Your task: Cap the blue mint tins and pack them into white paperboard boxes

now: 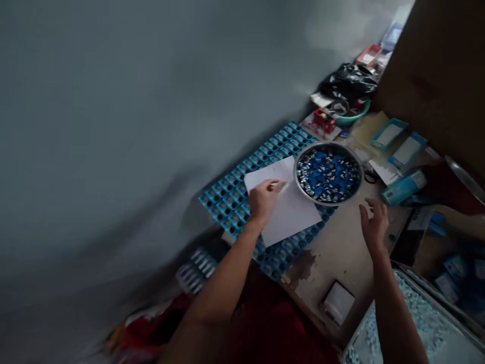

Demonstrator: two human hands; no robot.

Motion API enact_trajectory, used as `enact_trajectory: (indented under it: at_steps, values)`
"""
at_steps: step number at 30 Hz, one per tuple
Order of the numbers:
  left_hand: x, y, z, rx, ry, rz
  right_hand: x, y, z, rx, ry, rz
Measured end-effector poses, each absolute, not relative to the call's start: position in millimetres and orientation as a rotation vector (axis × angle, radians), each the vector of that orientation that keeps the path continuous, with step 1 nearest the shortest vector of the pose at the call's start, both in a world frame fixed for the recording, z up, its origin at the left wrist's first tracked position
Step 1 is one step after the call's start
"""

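My left hand (263, 201) is over a white sheet of paper (291, 212), its fingers curled together in a pinch. Whatever may be between those fingertips is too small to make out. Under the paper lies a wide array of blue printed pieces with dark round holes (231, 194). A round metal bowl (361, 177) stands at the paper's right corner, full of small blue and silver discs (328, 174). My right hand (374, 222) hovers to the right of the bowl, thumb and fingers apart, with nothing in it.
A small white-topped scale (338, 302) sits near the table's front edge. To the right are a blue box (404, 187), shallow blue trays (409, 149) and a large tray of small pale pieces (435, 328). Behind stand a red tape dispenser (324, 120) and a black plastic bag (348, 81).
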State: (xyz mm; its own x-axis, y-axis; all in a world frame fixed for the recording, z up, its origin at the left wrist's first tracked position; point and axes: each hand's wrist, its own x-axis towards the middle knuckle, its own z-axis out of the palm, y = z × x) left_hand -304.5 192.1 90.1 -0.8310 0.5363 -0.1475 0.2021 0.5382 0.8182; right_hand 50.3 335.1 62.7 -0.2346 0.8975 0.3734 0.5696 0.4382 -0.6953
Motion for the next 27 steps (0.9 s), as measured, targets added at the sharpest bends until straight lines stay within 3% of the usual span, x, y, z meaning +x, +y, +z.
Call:
enact_trajectory:
  at_steps: [3,8,12,15,20,25,27]
  values:
    - [-342,137,75,0.520,2.886,0.961,19,307,64,-1.253,-1.948,0.560]
    - [-366,143,27,0.650,2.784,0.606,-53,230,18,-1.198,-2.364,0.626]
    - [-375,164,17,0.457,2.780,0.649,-103,187,-6,-1.254,-2.546,0.434]
    - [-395,157,23,0.353,2.706,0.844,-123,174,2,-1.264,-2.676,0.498]
    - [-424,121,66,0.538,2.392,1.190,-149,178,42,-1.234,-2.373,1.044]
    - [-380,91,129,1.268,2.058,1.390,-190,206,85,-1.262,-1.421,2.085]
    - [-363,89,140,1.314,2.061,1.379,-201,216,96,-1.235,-1.299,2.134]
